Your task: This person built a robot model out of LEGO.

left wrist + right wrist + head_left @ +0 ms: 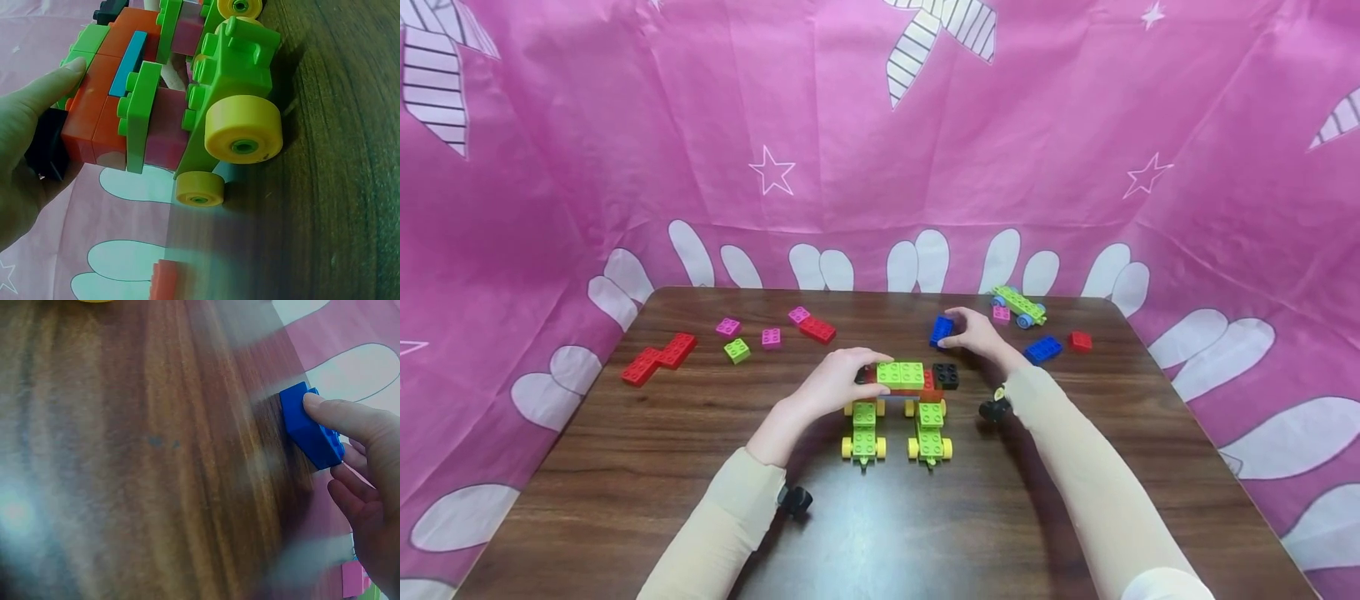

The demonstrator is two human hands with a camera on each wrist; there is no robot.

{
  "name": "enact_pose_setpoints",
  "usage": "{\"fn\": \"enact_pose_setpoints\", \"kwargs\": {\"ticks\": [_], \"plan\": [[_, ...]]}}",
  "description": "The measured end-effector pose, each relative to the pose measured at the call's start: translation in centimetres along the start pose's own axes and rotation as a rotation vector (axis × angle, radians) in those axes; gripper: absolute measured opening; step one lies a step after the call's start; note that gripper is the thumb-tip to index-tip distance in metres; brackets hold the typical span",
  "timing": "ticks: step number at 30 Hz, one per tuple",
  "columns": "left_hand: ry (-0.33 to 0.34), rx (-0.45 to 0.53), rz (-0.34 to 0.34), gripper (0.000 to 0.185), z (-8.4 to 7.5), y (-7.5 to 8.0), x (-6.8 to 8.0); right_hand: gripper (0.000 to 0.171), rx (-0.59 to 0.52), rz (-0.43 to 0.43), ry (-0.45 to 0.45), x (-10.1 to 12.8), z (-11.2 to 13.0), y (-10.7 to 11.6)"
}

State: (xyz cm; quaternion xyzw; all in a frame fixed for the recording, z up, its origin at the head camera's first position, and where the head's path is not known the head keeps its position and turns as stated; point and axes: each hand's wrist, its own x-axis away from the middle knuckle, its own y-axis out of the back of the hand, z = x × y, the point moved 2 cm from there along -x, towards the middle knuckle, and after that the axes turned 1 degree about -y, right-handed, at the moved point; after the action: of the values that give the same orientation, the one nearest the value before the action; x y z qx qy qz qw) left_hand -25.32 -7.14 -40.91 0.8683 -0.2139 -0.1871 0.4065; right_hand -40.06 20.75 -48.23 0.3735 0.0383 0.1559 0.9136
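In the head view a toy brick build stands mid-table on two lime wheeled bases (930, 442) with yellow wheels. Its top carries lime bricks (900, 375) over red ones, and a black brick (946, 377) forms the right end. My left hand (837, 380) grips the build's left end; the left wrist view has the thumb on a lime brick and another black brick (47, 144) within the grasp. Beyond the build, my right hand (979, 335) pinches a blue brick (311, 428) between thumb and fingers. Its studs face the fingers in the right wrist view.
Red bricks (642, 367), pink bricks (771, 337) and a lime brick (737, 350) lie at the left and back. Toward the right are a second blue brick (1043, 350), a small red brick (1081, 341) and a lime base with blue wheels (1019, 306).
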Motion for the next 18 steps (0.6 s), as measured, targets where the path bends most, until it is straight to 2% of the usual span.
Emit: {"fn": "enact_pose_setpoints", "kwargs": {"ticks": [18], "plan": [[0.002,0.028,-0.008,0.046,0.1,-0.1,0.2,0.069,-0.002,-0.066,-0.065,2.5,-0.4,-0.4]]}}
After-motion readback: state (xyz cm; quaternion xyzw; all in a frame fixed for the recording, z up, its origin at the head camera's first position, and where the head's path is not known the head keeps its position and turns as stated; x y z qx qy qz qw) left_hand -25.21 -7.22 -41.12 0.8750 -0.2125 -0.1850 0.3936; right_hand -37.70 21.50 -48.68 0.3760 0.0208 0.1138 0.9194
